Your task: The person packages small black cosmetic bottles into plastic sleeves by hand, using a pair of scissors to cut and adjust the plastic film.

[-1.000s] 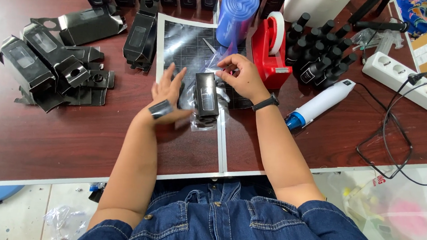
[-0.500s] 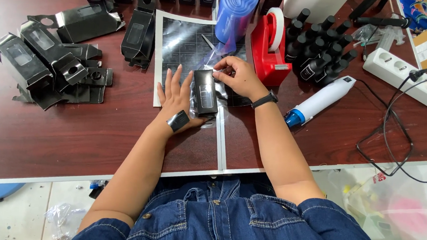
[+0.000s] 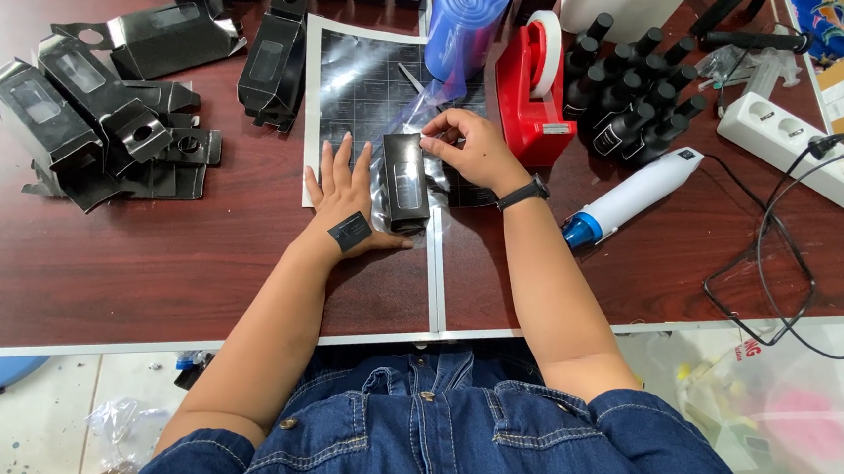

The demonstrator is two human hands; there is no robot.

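The small black box (image 3: 406, 181) lies between your hands, long axis from 12 to 6 o'clock. Your left hand (image 3: 346, 197) rests flat and open at its 9 o'clock side; your right hand (image 3: 470, 149) pinches its top corner at 1 o'clock, on the clear film (image 3: 429, 104).

Tape dispenser (image 3: 536, 87) and bottles (image 3: 630, 93) crowd right; left open.

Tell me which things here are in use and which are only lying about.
In use: left hand, right hand, small black box, clear wrap, blue roll.
Lying about: tape holder, bottles, folded boxes, heat tool, power strip.
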